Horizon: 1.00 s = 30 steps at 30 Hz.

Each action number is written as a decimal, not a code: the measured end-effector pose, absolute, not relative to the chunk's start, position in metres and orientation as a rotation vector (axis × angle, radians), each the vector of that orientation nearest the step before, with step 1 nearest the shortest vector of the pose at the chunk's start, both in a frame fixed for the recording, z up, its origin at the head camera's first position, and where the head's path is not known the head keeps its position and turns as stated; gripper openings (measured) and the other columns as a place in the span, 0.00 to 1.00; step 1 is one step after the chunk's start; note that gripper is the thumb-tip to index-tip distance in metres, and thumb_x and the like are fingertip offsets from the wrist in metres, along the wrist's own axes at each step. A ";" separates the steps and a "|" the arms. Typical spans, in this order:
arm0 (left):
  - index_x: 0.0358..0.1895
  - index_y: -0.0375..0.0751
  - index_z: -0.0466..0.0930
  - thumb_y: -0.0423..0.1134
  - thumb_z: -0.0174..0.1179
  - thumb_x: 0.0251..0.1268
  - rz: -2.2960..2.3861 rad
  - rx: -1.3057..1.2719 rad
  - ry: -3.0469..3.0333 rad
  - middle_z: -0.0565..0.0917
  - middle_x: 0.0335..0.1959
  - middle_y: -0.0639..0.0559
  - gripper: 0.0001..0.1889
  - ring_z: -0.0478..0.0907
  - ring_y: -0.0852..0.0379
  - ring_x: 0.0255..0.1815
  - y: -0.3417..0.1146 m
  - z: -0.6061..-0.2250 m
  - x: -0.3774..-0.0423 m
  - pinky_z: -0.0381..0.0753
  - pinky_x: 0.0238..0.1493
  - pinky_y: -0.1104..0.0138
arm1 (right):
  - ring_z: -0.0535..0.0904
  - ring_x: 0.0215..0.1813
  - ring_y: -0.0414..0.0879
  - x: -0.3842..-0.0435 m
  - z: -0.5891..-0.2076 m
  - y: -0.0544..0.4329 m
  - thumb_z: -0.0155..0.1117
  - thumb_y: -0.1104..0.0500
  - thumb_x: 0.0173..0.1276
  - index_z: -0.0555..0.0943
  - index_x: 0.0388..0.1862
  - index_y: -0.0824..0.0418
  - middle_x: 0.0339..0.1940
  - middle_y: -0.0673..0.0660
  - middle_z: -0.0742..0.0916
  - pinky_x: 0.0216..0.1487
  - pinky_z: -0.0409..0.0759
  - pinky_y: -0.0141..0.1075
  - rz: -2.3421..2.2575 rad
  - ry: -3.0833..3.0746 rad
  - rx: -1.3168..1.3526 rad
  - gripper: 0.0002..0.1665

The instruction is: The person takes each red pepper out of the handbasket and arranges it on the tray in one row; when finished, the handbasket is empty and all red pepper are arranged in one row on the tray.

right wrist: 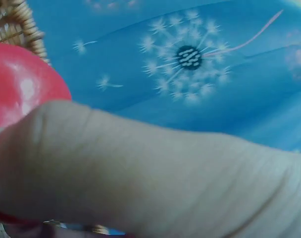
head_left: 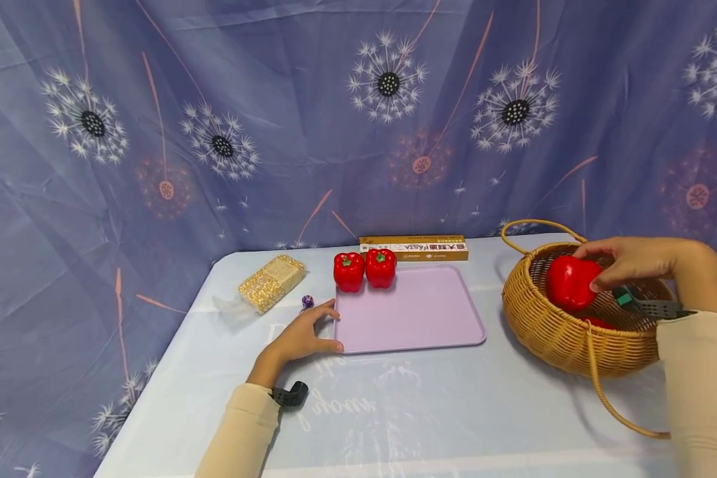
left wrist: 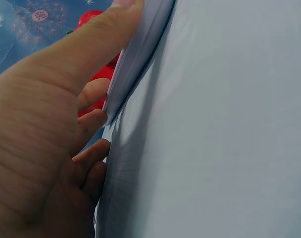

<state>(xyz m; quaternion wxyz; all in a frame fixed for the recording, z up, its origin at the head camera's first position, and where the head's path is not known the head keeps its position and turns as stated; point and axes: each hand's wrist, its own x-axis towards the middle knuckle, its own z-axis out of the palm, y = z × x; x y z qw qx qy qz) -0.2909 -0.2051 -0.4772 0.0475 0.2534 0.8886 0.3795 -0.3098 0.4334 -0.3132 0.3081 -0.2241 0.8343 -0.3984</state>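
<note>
My right hand [head_left: 636, 262] grips a glossy red bell pepper [head_left: 570, 282] at the mouth of the wicker basket [head_left: 550, 342]; the pepper [right wrist: 24, 87] also shows at the left of the right wrist view. Part of another red thing [head_left: 599, 323] lies deeper in the basket, mostly hidden. At the left side of a lilac tray [head_left: 415, 315] is my left hand [head_left: 305, 335], its relaxed fingers and thumb touching the rim. Two red bell peppers with green stems, one on the left [head_left: 349, 272] and one on the right [head_left: 380, 268], stand side by side at the tray's far left corner.
Behind the tray lies a long pasta box [head_left: 415, 248]. A pack of yellow kernels [head_left: 271, 283] lies to the left, with a small purple wrapped item [head_left: 307, 302] near my left hand. The basket's handle [head_left: 609, 398] hangs toward the front. A dandelion-patterned curtain [head_left: 299, 133] backs the table.
</note>
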 end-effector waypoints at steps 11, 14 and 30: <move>0.56 0.47 0.79 0.53 0.81 0.47 1.140 0.781 2.711 0.64 0.77 0.45 0.33 0.56 0.41 0.78 -0.203 -0.477 -0.291 0.53 0.76 0.45 | 0.84 0.42 0.39 -0.276 -0.273 0.428 0.70 0.69 0.66 0.72 0.65 0.57 0.50 0.57 0.84 0.37 0.88 0.44 -0.958 2.714 -0.550 0.30; 0.56 0.47 0.79 0.52 0.81 0.48 1.147 0.780 2.711 0.64 0.78 0.45 0.32 0.56 0.42 0.78 -0.203 -0.477 -0.291 0.52 0.76 0.46 | 0.83 0.43 0.35 -0.271 -0.263 0.413 0.74 0.70 0.62 0.67 0.68 0.67 0.55 0.64 0.80 0.35 0.88 0.41 -0.922 2.903 -0.526 0.37; 0.57 0.46 0.79 0.52 0.81 0.48 1.124 0.759 2.718 0.63 0.78 0.45 0.33 0.55 0.42 0.79 -0.203 -0.477 -0.292 0.53 0.76 0.46 | 0.78 0.49 0.34 -0.278 -0.243 0.290 0.78 0.80 0.45 0.76 0.64 0.69 0.51 0.55 0.76 0.47 0.77 0.18 -1.054 3.120 -1.310 0.43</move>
